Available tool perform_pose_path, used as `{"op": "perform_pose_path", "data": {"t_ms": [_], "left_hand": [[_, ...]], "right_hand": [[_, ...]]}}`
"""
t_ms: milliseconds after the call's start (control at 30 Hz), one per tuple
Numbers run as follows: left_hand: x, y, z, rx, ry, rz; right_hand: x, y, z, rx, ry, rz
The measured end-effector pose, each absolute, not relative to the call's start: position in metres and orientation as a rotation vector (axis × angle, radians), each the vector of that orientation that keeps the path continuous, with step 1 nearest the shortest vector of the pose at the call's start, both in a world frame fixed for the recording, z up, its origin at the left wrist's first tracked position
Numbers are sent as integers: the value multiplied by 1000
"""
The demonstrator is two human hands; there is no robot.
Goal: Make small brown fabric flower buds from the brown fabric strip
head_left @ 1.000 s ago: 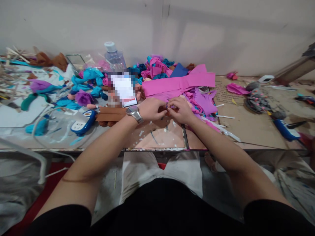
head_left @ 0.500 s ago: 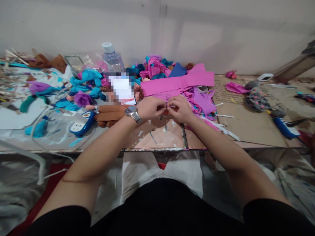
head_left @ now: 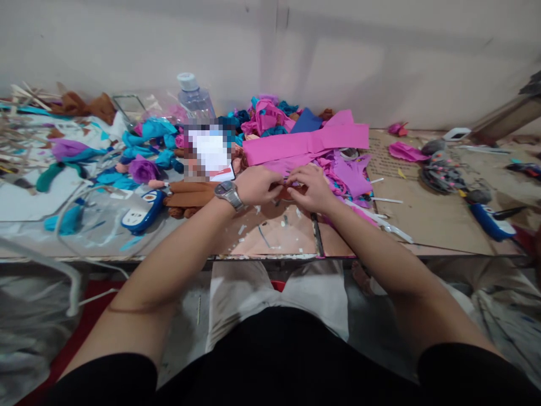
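Observation:
My left hand (head_left: 262,185), with a metal watch on its wrist, is closed with thumb and fingertips pinched together. Facing it, my right hand (head_left: 311,188) has its fingers curled and pinched the same way, the fingertips of both nearly meeting. A small brownish-orange patch shows between and under the fingers; what they grip is too small and covered to make out. Just beyond the hands lie long strips of pink crepe paper (head_left: 287,148). Purple crepe paper pieces (head_left: 350,176) lie right of my right hand. Brown paper rolls (head_left: 190,195) rest beside my left wrist.
A plastic bottle (head_left: 196,102) stands at the back behind a lit phone (head_left: 213,153). Blue-and-white power strips (head_left: 143,212) lie at left and right. Blue and purple paper flowers (head_left: 143,169) crowd the left. Flattened cardboard (head_left: 422,217) covers the right, with a dark pincushion-like bundle (head_left: 442,172).
Both hands stay in the same place, pinched close together. The fingertips have shifted very slightly, and the whole view has moved a little.

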State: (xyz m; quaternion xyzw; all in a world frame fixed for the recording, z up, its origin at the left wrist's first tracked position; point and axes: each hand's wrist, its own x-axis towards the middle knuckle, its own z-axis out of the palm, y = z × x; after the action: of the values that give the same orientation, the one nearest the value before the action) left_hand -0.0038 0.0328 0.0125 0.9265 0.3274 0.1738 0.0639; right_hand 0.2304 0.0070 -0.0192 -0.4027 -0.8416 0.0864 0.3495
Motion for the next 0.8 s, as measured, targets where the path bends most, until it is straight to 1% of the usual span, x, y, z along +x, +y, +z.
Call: {"op": "perform_pose_path", "data": {"t_ms": [633, 800], "left_hand": [[-6, 33, 19, 2487, 869, 412], [-7, 35, 21, 2451, 926, 413]], "right_hand": [[230, 4, -16, -1035, -2220, 121], [230, 4, -16, -1045, -2232, 134]]}}
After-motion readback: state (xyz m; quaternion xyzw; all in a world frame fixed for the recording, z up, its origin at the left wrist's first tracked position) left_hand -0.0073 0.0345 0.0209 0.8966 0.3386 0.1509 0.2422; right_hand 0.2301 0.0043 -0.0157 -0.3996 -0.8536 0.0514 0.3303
